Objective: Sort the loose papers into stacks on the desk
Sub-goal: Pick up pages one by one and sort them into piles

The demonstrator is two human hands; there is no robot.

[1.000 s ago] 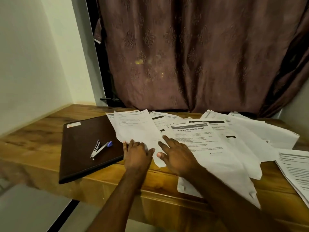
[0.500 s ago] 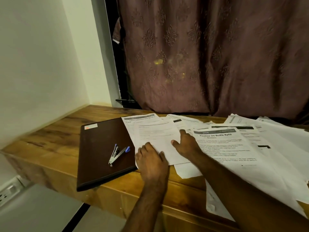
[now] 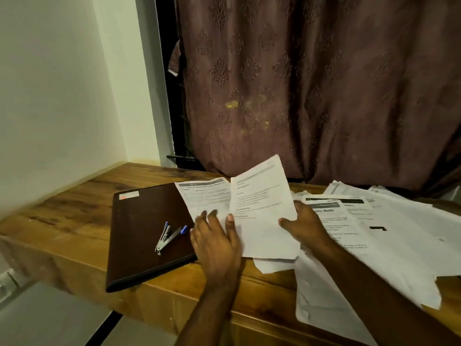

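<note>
both hands [image 3: 217, 243] [image 3: 305, 226] on lifted sheet [image 3: 262, 208]

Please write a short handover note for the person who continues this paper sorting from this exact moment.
Right hand: grips the right edge of one lifted sheet, tilted up off the desk.
Left hand: fingers flat on the sheet that overlaps the brown folder, thumb at the lifted sheet's left edge.
Stapler lies on the folder.
Done: no neat stack visible.
Left: place the lifted sheet, then sort the loose papers spread to the right.
</note>
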